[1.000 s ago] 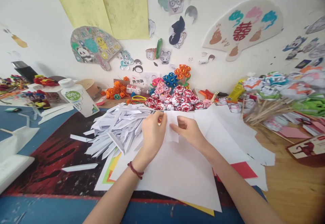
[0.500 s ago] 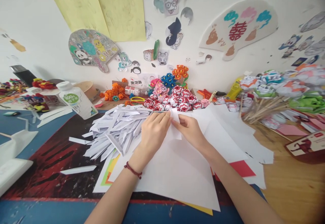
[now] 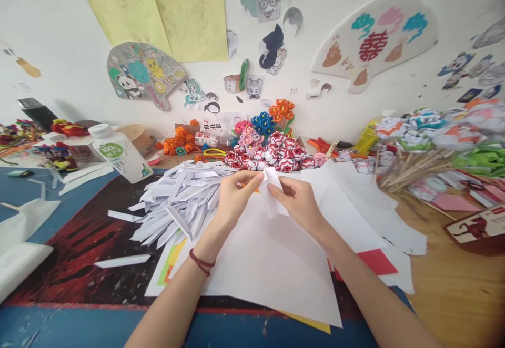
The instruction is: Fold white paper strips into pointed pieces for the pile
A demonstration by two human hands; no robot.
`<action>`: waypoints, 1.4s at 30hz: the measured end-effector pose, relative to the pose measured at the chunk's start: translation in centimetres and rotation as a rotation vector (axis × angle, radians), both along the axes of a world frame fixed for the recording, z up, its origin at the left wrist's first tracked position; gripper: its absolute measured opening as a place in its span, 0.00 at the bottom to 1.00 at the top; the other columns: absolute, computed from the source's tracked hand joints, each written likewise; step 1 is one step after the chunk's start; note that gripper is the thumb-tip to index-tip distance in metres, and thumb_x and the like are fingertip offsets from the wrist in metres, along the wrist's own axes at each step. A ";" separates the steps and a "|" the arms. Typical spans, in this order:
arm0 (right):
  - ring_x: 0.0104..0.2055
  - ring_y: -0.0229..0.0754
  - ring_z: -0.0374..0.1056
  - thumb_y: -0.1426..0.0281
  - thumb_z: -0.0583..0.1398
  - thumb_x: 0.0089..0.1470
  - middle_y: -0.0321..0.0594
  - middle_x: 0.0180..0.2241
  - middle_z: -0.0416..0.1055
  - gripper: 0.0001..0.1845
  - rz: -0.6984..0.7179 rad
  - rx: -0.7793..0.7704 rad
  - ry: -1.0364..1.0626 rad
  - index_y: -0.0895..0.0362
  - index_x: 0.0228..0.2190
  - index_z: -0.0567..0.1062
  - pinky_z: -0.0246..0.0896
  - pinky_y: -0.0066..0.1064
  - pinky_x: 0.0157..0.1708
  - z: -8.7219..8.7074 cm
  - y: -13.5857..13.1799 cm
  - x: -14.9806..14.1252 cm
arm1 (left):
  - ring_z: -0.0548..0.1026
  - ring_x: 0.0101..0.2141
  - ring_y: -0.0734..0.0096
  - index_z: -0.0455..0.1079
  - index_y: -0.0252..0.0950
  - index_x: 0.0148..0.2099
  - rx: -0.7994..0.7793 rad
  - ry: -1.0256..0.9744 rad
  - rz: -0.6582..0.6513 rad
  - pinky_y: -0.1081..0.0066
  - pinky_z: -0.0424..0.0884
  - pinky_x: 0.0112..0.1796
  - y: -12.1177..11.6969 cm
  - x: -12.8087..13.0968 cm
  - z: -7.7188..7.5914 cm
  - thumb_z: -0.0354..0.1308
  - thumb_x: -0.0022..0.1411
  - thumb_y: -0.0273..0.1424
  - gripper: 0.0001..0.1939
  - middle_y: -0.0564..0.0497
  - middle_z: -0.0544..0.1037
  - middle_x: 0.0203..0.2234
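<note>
White paper piece [image 3: 270,200], held over larger sheets [image 3: 272,264] on the counter [image 3: 236,333], is pinched at opposite sides by the left hand [image 3: 233,195] and right hand [image 3: 300,201], presumably to steady it, while folded strips [image 3: 183,201] lie heaped beside the left hand, apparently for easy reach

Paper strips [image 3: 181,201] are lying left of the sheets [image 3: 272,269], bottle [image 3: 124,156] is sitting by the back-left corner of the mat [image 3: 87,285], flowers [image 3: 284,153] are kinda crowding beyond its back edge.

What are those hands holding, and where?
A small paper: the left hand pinches its upper left edge, the right hand its right side.
</note>
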State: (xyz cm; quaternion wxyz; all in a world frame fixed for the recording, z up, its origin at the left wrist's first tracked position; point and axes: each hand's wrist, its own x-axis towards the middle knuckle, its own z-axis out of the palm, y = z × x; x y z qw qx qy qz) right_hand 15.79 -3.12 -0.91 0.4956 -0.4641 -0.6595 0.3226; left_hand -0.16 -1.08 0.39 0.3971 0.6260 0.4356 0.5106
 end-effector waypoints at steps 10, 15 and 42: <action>0.25 0.38 0.63 0.62 0.60 0.53 0.36 0.23 0.67 0.13 0.010 0.003 0.043 0.59 0.25 0.75 0.55 0.27 0.23 0.4 -0.5 -0.3 | 0.71 0.27 0.72 0.74 0.33 0.30 0.058 0.016 0.090 0.74 0.65 0.27 -0.6 0.4 0.0 0.58 0.57 0.41 0.15 0.50 0.77 0.26; 0.26 0.39 0.64 0.61 0.60 0.52 0.37 0.24 0.69 0.13 0.020 -0.027 0.048 0.59 0.26 0.76 0.57 0.28 0.23 0.6 -0.6 -0.3 | 0.73 0.29 0.70 0.76 0.33 0.32 0.059 0.023 0.068 0.74 0.66 0.29 -0.5 0.1 0.2 0.59 0.56 0.40 0.14 0.49 0.79 0.29; 0.21 0.32 0.46 0.60 0.61 0.50 0.30 0.18 0.48 0.23 0.021 0.008 0.085 0.56 0.16 0.57 0.42 0.26 0.18 1.0 -0.4 0.0 | 0.69 0.28 0.73 0.74 0.34 0.33 0.022 0.055 -0.055 0.75 0.63 0.29 -0.7 -0.1 0.8 0.58 0.57 0.38 0.12 0.50 0.76 0.29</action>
